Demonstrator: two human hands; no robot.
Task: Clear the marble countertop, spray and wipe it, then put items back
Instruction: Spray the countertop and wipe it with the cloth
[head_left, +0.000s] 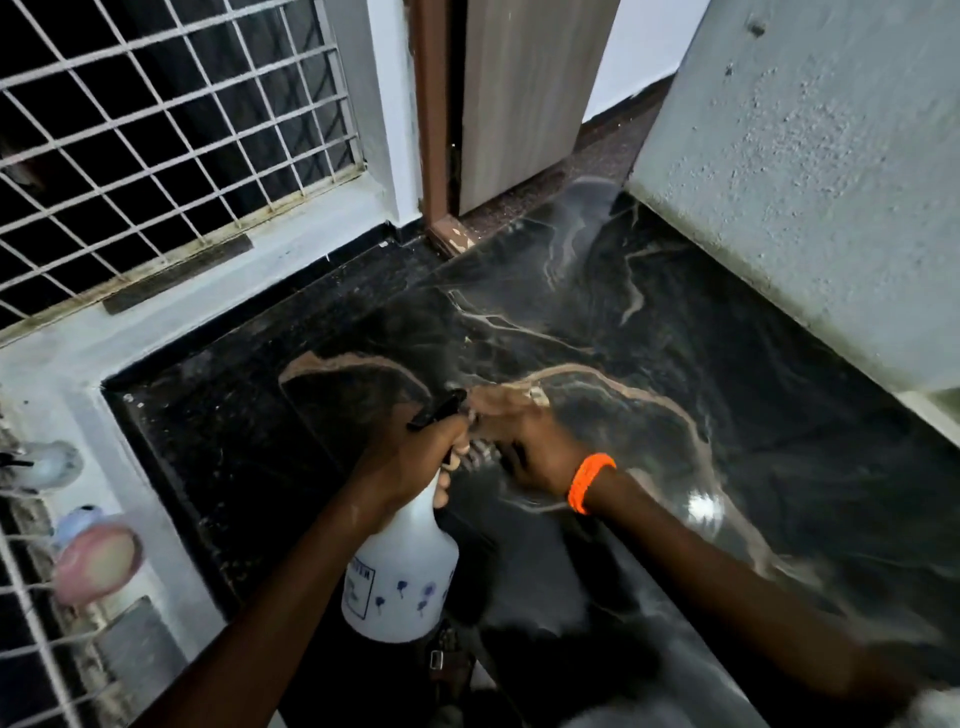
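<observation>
A white spray bottle with a black trigger head hangs over the black marble countertop, near its middle. My left hand is wrapped around the bottle's neck, fingers on the trigger. My right hand, with an orange band at the wrist, is at the nozzle end of the black head, fingers curled around it. The marble is dark with pale veins and shows a glossy reflection at the right.
A window with a white metal grille stands at the back left above a pale sill. A wooden door and brown frame are behind. A rough white wall borders the right. Blurred pink and blue items lie at the left edge.
</observation>
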